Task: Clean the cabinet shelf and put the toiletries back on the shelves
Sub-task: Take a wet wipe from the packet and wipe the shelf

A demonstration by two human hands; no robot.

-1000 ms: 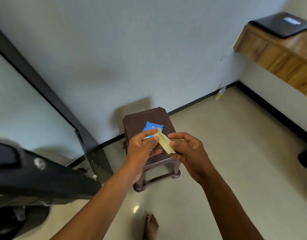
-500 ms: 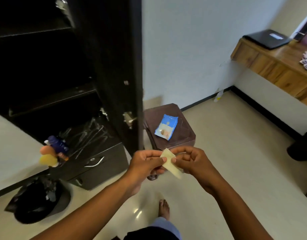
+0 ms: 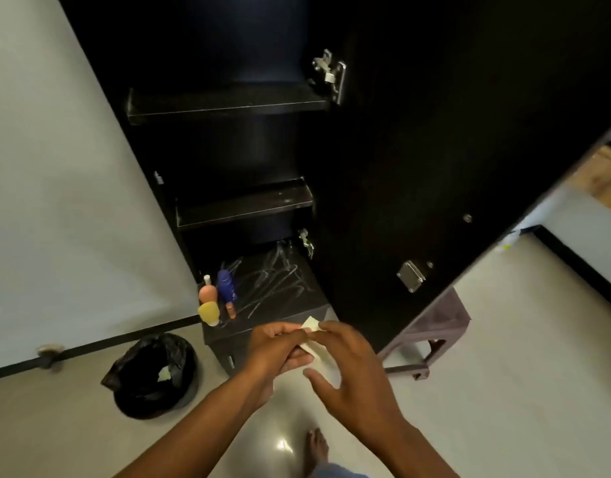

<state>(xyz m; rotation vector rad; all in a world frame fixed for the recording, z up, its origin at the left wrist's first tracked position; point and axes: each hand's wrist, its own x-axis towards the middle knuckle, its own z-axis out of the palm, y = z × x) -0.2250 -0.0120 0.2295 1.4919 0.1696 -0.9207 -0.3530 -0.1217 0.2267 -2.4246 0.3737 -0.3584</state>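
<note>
While both shelves (image 3: 228, 101) stand bare, the wiping looks not yet begun.
Left hand (image 3: 279, 346) and right hand (image 3: 348, 367) pinch a thin, pale folded wipe (image 3: 311, 326) between them; the rounded plastic bottles (image 3: 217, 298) wait on the dusty, streaked cabinet base (image 3: 279, 291).

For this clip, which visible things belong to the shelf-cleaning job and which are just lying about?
Job: wipe held by left hand and right hand; cabinet shelves; toiletry bottles.
Lying about: black bin bag; brown stool; clear hangers.
</note>
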